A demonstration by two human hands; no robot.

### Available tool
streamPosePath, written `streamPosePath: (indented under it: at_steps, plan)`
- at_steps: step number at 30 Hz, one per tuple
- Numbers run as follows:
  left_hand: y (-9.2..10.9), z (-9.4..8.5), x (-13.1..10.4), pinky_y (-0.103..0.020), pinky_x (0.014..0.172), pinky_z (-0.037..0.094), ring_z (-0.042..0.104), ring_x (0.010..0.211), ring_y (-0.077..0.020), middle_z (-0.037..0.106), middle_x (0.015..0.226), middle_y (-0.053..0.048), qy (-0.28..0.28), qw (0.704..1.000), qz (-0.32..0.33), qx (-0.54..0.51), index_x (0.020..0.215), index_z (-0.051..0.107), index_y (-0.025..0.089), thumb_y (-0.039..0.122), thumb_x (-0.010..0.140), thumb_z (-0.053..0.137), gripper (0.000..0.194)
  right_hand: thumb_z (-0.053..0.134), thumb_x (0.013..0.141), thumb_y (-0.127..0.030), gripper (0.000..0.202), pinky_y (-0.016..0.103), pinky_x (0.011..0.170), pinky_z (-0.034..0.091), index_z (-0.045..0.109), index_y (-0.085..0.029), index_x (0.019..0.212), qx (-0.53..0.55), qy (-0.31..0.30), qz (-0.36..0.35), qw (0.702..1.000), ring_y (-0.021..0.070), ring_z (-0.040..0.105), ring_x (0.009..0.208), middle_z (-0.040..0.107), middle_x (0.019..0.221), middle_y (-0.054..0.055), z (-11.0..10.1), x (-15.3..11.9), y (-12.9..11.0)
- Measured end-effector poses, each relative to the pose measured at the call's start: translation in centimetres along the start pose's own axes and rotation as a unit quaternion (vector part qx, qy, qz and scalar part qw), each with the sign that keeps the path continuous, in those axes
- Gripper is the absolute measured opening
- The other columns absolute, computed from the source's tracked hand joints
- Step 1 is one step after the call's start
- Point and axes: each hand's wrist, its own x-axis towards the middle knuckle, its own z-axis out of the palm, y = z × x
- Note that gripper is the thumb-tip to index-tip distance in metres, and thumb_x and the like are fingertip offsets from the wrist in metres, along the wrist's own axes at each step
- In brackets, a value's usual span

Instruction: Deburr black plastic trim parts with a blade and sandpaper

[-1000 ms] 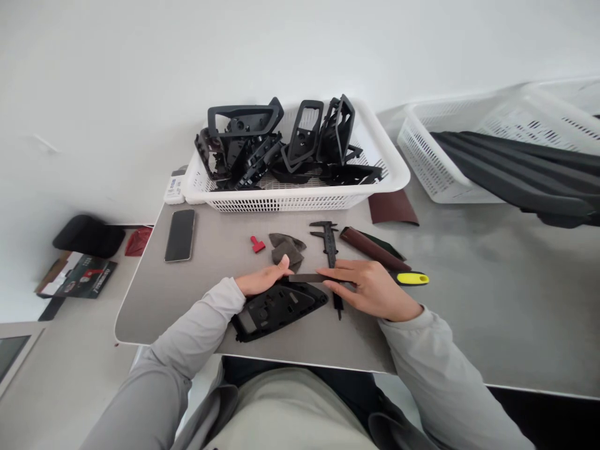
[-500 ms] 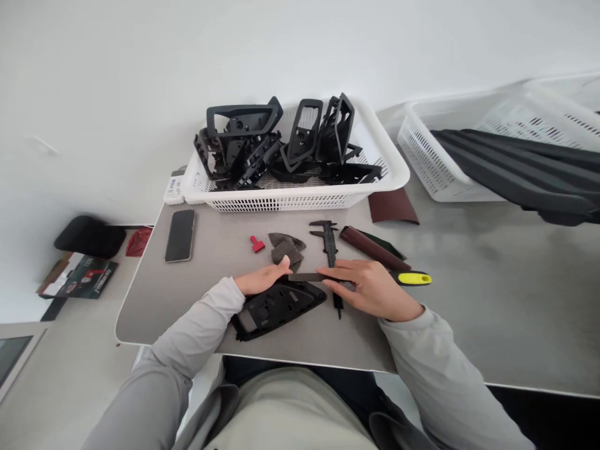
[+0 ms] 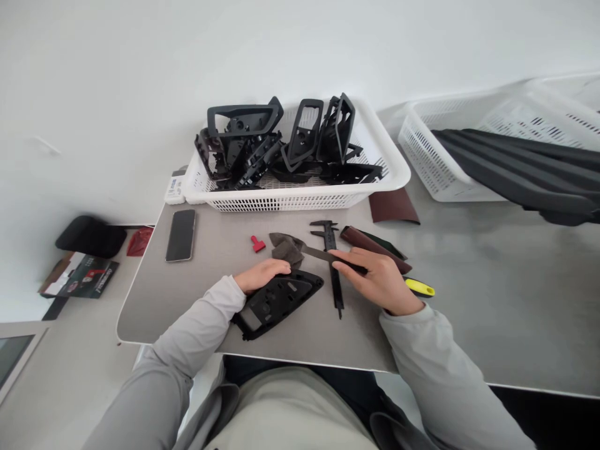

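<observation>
In the head view, I find the two hands apart from each other. The left hand (image 3: 264, 275) is closed on the upper edge of a black plastic panel (image 3: 279, 303), which lies on the table (image 3: 469, 300), left of the caliper (image 3: 332, 259). The right hand (image 3: 382, 281) is clamped on a file (image 3: 319, 253), its blade crossing over the caliper and its yellow handle (image 3: 420, 287) showing to the right. The blade tip reaches a crumpled grey-brown sheet (image 3: 287, 251); I cannot tell whether they touch. I note a red clip (image 3: 257, 244) left of the caliper and a phone (image 3: 180, 235) farther left. A brown roll (image 3: 375, 249) and a brown sheet (image 3: 394, 206) lie to its right. Beyond the caliper stands a white basket (image 3: 300, 201) of black plastic parts (image 3: 253, 120).
</observation>
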Motion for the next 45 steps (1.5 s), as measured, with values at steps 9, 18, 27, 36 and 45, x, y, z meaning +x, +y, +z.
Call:
streamPosePath:
  at_steps: [9,18,27,36,45]
  plan:
    - [-0.2,0.3,-0.3,-0.028,0.077,0.044,0.062,0.083,-0.0163,0.07,0.096,-0.005,0.031,0.961,-0.052,-0.271,0.103,0.069,0.017,0.047,0.068,0.075,0.046,0.052,0.093,-0.038,0.032,0.035,0.07,0.055,0.072,-0.019,0.108,-0.042,0.065,0.021,0.997,0.0233,0.07,0.077,0.075,0.087,0.008,0.6,0.0,0.6]
    - [-0.3,0.8,-0.3,-0.031,0.083,0.044,0.062,0.087,-0.0187,0.072,0.096,-0.006,0.036,0.983,-0.038,-0.177,0.098,0.074,0.017,0.056,0.077,0.064,0.045,0.051,0.093,-0.038,0.033,0.034,0.069,0.055,0.073,-0.018,0.107,-0.043,0.066,0.014,0.997,0.0232,0.07,0.078,0.074,0.088,0.009,0.8,0.1,0.6]
    - [-0.2,0.5,-0.7,-0.038,0.092,0.044,0.062,0.102,-0.026,0.069,0.112,-0.01,-0.053,0.974,-0.021,-0.219,0.114,0.067,0.017,0.03,0.059,0.081,0.058,0.048,0.095,-0.036,0.034,0.028,0.058,0.049,0.073,-0.019,0.109,-0.04,-0.019,-0.066,0.997,0.0171,0.063,0.062,0.068,0.074,0.006,0.0,0.1,-1.0]
    - [0.4,0.9,-1.1,-0.031,0.083,0.047,0.061,0.093,-0.0185,0.064,0.112,-0.01,-0.051,0.992,0.03,-0.111,0.127,0.055,0.017,0.027,0.064,0.079,0.068,0.045,0.096,-0.034,0.035,0.026,0.054,0.04,0.074,-0.019,0.106,-0.118,-0.036,-0.131,0.984,0.0133,0.056,0.053,0.066,0.069,0.005,-0.6,-0.2,-2.3]
    - [0.6,0.9,-1.2,-0.025,0.062,0.046,0.059,0.071,-0.0134,0.065,0.098,-0.007,-0.042,0.995,0.013,-0.093,0.129,0.052,0.018,0.028,0.064,0.078,0.071,0.047,0.095,-0.032,0.032,0.027,0.054,0.041,0.075,-0.018,0.103,-0.136,-0.005,-0.121,0.983,0.0142,0.057,0.054,0.067,0.069,0.005,-1.0,-0.4,-2.3]
